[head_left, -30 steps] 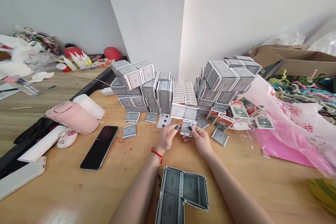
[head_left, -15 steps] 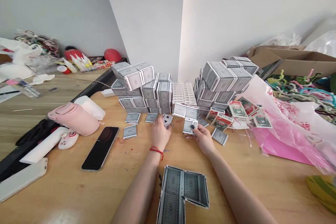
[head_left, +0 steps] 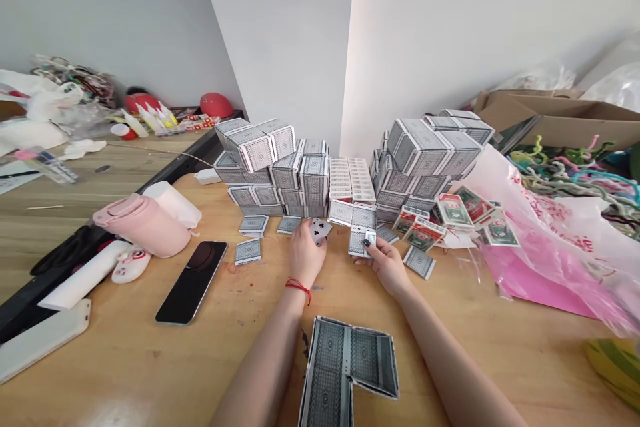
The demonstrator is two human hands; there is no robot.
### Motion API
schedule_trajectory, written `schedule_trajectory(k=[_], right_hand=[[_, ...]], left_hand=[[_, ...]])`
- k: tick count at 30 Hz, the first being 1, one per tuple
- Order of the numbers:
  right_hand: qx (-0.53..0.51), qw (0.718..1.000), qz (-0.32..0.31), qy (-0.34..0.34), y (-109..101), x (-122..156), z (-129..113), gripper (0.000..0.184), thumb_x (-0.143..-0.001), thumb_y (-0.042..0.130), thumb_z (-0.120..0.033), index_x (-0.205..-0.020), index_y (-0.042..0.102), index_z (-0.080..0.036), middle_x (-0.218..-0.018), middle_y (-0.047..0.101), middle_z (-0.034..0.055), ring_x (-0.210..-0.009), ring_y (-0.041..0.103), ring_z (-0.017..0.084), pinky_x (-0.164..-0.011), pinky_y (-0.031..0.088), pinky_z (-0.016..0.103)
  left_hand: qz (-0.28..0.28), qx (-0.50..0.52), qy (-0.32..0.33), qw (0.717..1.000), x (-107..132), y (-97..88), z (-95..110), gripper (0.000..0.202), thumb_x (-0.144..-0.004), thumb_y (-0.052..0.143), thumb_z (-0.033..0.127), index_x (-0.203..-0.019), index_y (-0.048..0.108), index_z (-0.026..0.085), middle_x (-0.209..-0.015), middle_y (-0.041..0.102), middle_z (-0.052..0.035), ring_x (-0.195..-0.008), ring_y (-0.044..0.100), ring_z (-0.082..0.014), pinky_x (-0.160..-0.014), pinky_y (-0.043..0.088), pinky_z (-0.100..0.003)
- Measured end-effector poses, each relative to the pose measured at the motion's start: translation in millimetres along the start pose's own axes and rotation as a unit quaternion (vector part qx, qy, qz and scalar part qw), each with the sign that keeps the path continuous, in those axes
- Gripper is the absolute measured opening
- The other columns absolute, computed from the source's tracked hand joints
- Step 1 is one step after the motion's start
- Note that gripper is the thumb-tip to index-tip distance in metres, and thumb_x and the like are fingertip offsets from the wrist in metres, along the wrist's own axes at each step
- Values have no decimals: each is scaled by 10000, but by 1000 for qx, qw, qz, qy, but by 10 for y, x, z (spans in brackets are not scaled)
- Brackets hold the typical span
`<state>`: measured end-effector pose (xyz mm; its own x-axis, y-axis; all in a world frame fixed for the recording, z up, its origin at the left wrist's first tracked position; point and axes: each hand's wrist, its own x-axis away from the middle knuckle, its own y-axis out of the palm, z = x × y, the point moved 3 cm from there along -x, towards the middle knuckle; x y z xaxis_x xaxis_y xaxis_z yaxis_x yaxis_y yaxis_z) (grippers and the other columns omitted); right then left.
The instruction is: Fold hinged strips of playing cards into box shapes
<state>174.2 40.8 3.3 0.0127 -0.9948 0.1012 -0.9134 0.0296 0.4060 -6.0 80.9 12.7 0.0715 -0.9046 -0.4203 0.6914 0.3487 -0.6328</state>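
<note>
My left hand (head_left: 306, 252), a red string on its wrist, has its fingers closed on a playing card (head_left: 320, 231) that shows black clubs. To its right, my right hand (head_left: 388, 265) pinches an L-shaped panel of joined playing cards (head_left: 362, 217), patterned backs up, with the thumb on its lower part. Between my forearms lies a larger L-shaped piece made of cards (head_left: 327, 363). Folded cards (head_left: 248, 250) lie left of my left hand, and another folded card (head_left: 419, 261) is just right of my right hand.
Blocks built of cards stand stacked at the back left (head_left: 265, 167) and back right (head_left: 425, 153), with card boxes (head_left: 351, 179) between them. A phone (head_left: 192, 282) and a pink cup (head_left: 145, 223) lie left. Loose red-green card boxes (head_left: 454, 210) and pink plastic (head_left: 540, 267) are right.
The L-shaped panel in my right hand has shifted slightly left and its tilt has changed a little. My left hand stays nearly still with the card.
</note>
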Motion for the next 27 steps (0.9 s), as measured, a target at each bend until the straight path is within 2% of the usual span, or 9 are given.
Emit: schedule_trajectory(k=[7,14,17,19,21,23,27], right_hand=[[4,1000,6,-5,0,-3,-8,350,-631,691,-456,-813,601,-172,-775,658,42,-663,618,197,-549,501,316],[16,1000,4,-17,0,0,-3,351,-661,663,-475,-824,600,-171,-715,654,39,-622,606,185,-547,495,312],[25,999,13,-19,-8,1,0,374,-657,659,-490,-837,598,-167,-727,655,46,-632,610,196,-539,496,318],[33,999,31,-27,-27,2,-1,385,-658,655,-494,-851,592,-167,-746,654,47,-635,608,196,-527,496,313],[50,996,61,-46,-57,7,-11,382,-664,651,-491,-866,584,-174,-776,652,46,-646,600,191,-515,495,301],[72,991,89,-68,-83,17,-29,365,-675,643,-482,-874,576,-184,-812,648,48,-670,590,188,-507,492,287],[93,985,116,-89,-104,32,-57,381,-689,622,-480,-940,559,-200,-872,644,59,-705,580,197,-491,483,274]], left_hand=[[19,20,-5,1000,-13,-45,50,456,-645,619,137,-1076,475,177,-1029,546,-100,-1020,497,-269,-879,407,-421],[31,85,51,995,-27,-111,149,407,-665,551,21,-1025,534,210,-1101,459,-91,-1065,477,-220,-942,392,-376],[39,103,25,994,-29,-118,130,381,-677,590,74,-1027,549,218,-1079,463,-92,-1041,490,-228,-918,403,-388],[22,144,-14,989,-29,-97,103,450,-678,618,123,-1103,502,217,-1044,503,-91,-998,521,-225,-873,429,-380],[-8,214,-60,975,-21,-53,77,541,-684,631,167,-1180,418,207,-1011,552,-86,-938,563,-208,-814,459,-352],[-34,279,-99,955,-6,-1,61,553,-683,643,211,-1173,389,188,-1003,582,-91,-904,590,-199,-769,476,-324],[-103,390,-148,903,26,104,78,359,-711,617,320,-990,447,172,-976,613,-95,-840,623,-188,-699,494,-299]])
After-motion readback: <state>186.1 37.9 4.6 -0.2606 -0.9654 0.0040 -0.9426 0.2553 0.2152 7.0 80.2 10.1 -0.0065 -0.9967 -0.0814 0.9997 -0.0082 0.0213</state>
